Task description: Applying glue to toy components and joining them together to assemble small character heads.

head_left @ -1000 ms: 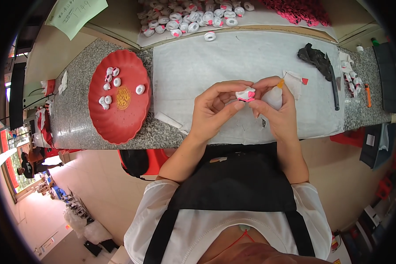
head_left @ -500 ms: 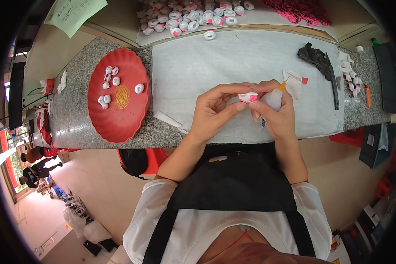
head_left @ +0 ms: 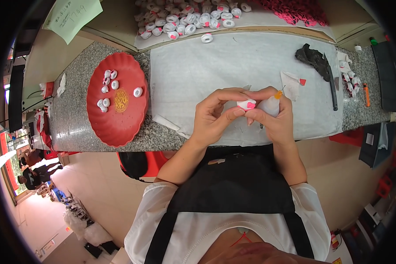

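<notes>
Both hands meet over the near edge of the table: the left hand [head_left: 213, 116] and right hand [head_left: 273, 116] pinch a small white-and-pink piece [head_left: 246, 104] between fingertips, the right also gripping a little orange-tipped bottle [head_left: 270, 104]. Left lies a red plate [head_left: 119, 119] with similar pieces.

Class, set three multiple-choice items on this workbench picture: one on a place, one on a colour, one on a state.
1. Where is the red plate?
A. left of the hands
B. right of the hands
C. on the floor

2. What colour marks the small white piece being held?
A. blue
B. pink
C. green

3. How is that piece held?
A. lying loose on the counter
B. by the left hand alone
C. between both hands

Key: 1 A, plate sits at the left; 2 B, pink patch shows; 3 C, right hand pinches it too.
</notes>
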`<control>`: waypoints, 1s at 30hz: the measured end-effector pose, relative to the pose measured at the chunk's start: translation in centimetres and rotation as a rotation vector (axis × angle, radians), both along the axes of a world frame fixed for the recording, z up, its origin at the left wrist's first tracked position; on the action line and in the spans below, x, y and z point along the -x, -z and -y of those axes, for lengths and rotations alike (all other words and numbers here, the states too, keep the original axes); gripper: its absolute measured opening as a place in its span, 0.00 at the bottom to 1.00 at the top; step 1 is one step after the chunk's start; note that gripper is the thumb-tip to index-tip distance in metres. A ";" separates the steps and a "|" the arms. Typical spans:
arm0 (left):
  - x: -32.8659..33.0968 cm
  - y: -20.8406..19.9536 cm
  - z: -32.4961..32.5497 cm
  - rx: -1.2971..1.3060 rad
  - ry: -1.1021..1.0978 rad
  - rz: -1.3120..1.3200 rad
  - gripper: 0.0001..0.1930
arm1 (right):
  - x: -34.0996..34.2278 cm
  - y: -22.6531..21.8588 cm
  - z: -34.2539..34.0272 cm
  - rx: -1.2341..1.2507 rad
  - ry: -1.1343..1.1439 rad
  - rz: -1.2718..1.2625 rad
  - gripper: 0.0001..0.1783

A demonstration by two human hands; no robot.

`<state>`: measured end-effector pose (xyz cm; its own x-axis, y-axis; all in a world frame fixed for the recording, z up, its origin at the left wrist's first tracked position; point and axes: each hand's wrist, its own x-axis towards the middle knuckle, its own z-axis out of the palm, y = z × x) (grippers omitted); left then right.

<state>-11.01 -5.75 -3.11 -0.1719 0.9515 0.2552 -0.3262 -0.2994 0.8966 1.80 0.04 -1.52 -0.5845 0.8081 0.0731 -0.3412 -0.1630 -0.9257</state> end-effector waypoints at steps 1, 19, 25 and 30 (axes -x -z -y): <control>0.1 -0.1 0.0 0.003 0.013 0.022 0.10 | 0.0 0.1 0.0 0.000 -0.003 0.001 0.13; 0.8 0.3 0.5 0.073 0.057 0.091 0.12 | 0.8 0.2 0.9 0.032 0.011 0.034 0.13; 0.5 0.1 0.4 0.114 0.009 0.146 0.12 | 1.1 0.8 0.0 0.073 -0.021 0.029 0.12; 3.0 -0.5 3.2 0.000 0.113 0.325 0.10 | 3.6 -0.7 3.1 0.151 -0.105 -0.021 0.12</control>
